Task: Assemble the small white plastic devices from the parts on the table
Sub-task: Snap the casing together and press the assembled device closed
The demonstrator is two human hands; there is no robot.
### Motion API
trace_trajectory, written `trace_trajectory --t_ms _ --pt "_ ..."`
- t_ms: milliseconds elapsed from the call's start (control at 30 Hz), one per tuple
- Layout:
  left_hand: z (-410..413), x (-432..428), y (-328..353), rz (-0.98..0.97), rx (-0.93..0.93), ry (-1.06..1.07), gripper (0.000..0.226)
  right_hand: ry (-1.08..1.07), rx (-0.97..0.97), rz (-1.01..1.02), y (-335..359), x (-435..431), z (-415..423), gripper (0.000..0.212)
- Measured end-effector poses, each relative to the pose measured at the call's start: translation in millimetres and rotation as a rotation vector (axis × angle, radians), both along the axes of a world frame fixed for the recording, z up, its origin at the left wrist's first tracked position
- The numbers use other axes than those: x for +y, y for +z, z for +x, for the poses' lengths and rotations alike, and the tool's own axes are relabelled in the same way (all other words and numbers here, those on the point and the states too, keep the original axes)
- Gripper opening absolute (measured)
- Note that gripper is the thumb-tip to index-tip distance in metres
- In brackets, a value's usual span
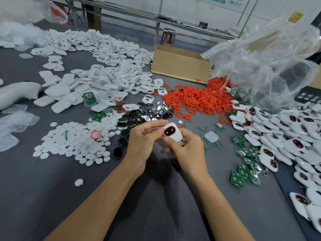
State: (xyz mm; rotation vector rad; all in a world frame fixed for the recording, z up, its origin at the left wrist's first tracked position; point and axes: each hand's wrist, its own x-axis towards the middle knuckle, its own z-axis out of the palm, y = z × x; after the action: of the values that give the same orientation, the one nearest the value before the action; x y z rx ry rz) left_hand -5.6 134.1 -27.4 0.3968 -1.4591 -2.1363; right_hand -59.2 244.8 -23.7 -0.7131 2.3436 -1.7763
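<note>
Looks like a factory assembly workshop. Shows in the bulk stock heaped loose on a grey work table [52,197]: white shell halves [111,49] in great number along its far-left edge, a mound of red rings [196,100] toward the far middle, green circuit boards [246,171] and finished white devices [284,136] piled along the right edge. Has an open cardboard box [180,66] and a big clear plastic bag [278,63] toward the far-right corner, metal-framed benches [142,14] behind.

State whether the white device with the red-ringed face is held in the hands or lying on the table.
Held: left hand and right hand grip the device above the table.
</note>
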Motion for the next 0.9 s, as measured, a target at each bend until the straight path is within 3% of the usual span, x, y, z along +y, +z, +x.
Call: trace_trajectory --t_ms 133,333,900 --pt "0.8 -1.8 -0.2 -0.04 -0.024 0.037 0.026 0.223 -0.276 -0.141 0.4 -0.9 0.6 0.017" --pt "2.5 -1.9 -0.2 -0.072 -0.016 0.009 0.023 0.244 -0.419 -0.248 1.4 0.9 -1.6 0.02" --pt "2.7 -0.3 -0.7 -0.07 0.028 -0.035 0.028 0.201 -0.329 -0.214 0.8 5.7 -3.8 0.02"
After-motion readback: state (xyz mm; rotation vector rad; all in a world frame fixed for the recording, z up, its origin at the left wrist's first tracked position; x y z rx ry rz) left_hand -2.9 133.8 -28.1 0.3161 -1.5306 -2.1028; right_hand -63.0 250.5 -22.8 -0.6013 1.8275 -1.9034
